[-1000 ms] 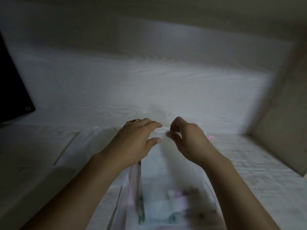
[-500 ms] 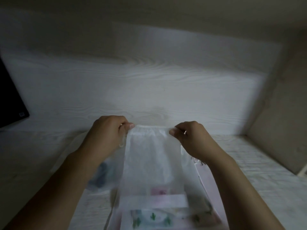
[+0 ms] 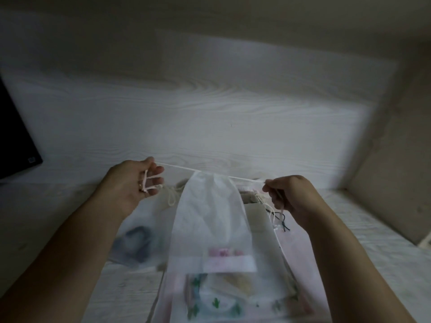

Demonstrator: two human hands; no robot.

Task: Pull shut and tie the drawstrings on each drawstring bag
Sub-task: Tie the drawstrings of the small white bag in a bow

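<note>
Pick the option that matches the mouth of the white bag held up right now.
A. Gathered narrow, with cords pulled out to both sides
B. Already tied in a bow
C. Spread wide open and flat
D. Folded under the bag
A: the white bag's top is bunched narrow, and the left hand and right hand each pull a drawstring taut sideways; no knot shows yet.

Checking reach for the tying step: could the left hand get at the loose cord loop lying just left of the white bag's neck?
Probably yes. The cord loop lies just beside the left hand with nothing between, but that hand already holds the drawstring and would have to free its grip first.
</note>
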